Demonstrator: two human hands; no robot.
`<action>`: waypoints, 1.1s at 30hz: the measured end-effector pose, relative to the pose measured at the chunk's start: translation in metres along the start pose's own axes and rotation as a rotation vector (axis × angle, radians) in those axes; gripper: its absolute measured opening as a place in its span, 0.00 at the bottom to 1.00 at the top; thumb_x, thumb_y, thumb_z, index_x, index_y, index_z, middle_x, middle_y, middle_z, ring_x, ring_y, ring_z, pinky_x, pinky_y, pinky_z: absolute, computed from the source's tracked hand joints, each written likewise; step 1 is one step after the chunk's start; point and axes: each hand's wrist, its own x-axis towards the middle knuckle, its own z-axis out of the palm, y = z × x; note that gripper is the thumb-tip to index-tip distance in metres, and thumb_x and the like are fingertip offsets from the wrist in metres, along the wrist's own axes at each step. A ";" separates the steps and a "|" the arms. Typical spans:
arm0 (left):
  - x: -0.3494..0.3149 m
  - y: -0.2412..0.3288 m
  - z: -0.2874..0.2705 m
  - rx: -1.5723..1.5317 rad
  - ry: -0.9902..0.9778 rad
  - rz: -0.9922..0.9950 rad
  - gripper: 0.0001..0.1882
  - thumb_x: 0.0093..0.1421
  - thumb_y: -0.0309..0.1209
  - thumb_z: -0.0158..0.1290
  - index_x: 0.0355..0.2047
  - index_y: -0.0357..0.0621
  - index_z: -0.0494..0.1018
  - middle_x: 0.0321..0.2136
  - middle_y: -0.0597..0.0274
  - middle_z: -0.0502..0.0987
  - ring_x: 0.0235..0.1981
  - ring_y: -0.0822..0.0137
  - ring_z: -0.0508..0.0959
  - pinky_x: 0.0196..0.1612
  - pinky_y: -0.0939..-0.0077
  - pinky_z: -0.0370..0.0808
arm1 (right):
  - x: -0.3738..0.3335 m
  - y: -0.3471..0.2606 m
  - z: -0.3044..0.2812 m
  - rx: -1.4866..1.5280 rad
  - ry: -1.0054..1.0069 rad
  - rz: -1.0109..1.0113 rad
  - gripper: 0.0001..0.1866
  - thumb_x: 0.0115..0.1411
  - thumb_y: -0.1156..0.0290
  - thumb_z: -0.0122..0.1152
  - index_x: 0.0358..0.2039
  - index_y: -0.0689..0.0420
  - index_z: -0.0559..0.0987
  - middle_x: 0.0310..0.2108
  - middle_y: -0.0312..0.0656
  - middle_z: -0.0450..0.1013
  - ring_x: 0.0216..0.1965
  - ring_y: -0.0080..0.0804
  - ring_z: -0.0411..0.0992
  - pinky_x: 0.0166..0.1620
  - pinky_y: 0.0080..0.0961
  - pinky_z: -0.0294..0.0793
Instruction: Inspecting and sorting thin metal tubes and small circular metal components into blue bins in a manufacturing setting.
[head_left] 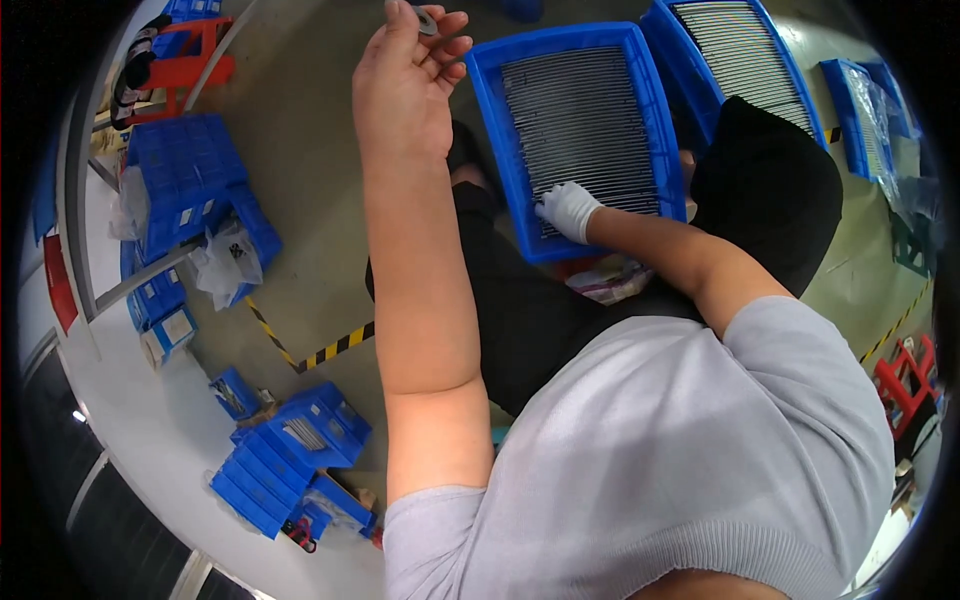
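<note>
My left hand [410,85], bare, is raised at the upper edge, to the left of a blue crate [656,110]. Its thumb and fingers pinch a small round grey piece, like a metal disc or ring [427,22]. Closely packed rows of thin dark-grey metal strips [580,120] fill the crate. My right hand [570,211] wears a white glove and reaches into the crate's near left corner. Its fingers are curled at the ends of the nearest strips. What they grip, if anything, is hidden.
A second blue crate of similar strips [745,50] stands right of the first, with a plastic-covered blue bin [858,120] beyond. Stacked blue bins [185,175] and a red stool [190,70] are at left. More blue bins [290,450] lie lower left. Yellow-black tape [338,347] marks the floor.
</note>
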 end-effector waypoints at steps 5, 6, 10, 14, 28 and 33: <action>0.000 0.001 0.002 0.020 0.038 -0.024 0.17 0.62 0.47 0.52 0.34 0.45 0.74 0.30 0.62 0.78 0.30 0.69 0.75 0.34 0.77 0.69 | 0.012 -0.011 0.004 -0.148 -0.062 -0.179 0.10 0.54 0.66 0.58 0.34 0.54 0.82 0.38 0.40 0.75 0.41 0.36 0.75 0.38 0.33 0.74; 0.000 0.001 -0.001 0.018 0.033 -0.023 0.17 0.62 0.47 0.52 0.34 0.45 0.74 0.30 0.62 0.78 0.30 0.69 0.75 0.34 0.77 0.69 | 0.014 -0.011 0.007 -0.143 -0.040 -0.179 0.10 0.53 0.67 0.58 0.34 0.56 0.81 0.38 0.41 0.75 0.40 0.36 0.75 0.37 0.33 0.74; -0.002 0.001 -0.007 0.039 0.008 0.062 0.18 0.63 0.45 0.51 0.35 0.40 0.73 0.32 0.55 0.78 0.30 0.68 0.75 0.34 0.76 0.68 | 0.019 -0.012 0.015 -0.142 -0.016 -0.154 0.11 0.54 0.68 0.57 0.35 0.60 0.80 0.36 0.43 0.75 0.39 0.36 0.75 0.36 0.32 0.73; -0.004 0.002 -0.008 0.058 0.010 0.065 0.18 0.63 0.45 0.51 0.34 0.40 0.74 0.32 0.56 0.79 0.30 0.68 0.75 0.34 0.76 0.69 | 0.023 -0.017 0.017 -0.114 -0.004 -0.136 0.11 0.55 0.68 0.56 0.35 0.60 0.80 0.35 0.43 0.76 0.38 0.36 0.75 0.36 0.31 0.73; 0.000 -0.001 -0.006 0.076 -0.033 0.058 0.18 0.63 0.44 0.51 0.34 0.40 0.75 0.32 0.56 0.79 0.29 0.69 0.76 0.34 0.77 0.69 | 0.022 -0.017 0.012 -0.143 -0.151 -0.128 0.13 0.56 0.66 0.59 0.39 0.56 0.82 0.42 0.38 0.75 0.44 0.33 0.73 0.42 0.30 0.74; -0.001 -0.002 -0.004 0.098 -0.036 0.053 0.18 0.63 0.44 0.51 0.34 0.40 0.75 0.32 0.56 0.79 0.29 0.70 0.76 0.34 0.78 0.69 | 0.018 -0.018 0.009 -0.162 -0.142 -0.140 0.13 0.56 0.66 0.58 0.40 0.58 0.81 0.42 0.37 0.75 0.44 0.33 0.73 0.42 0.30 0.73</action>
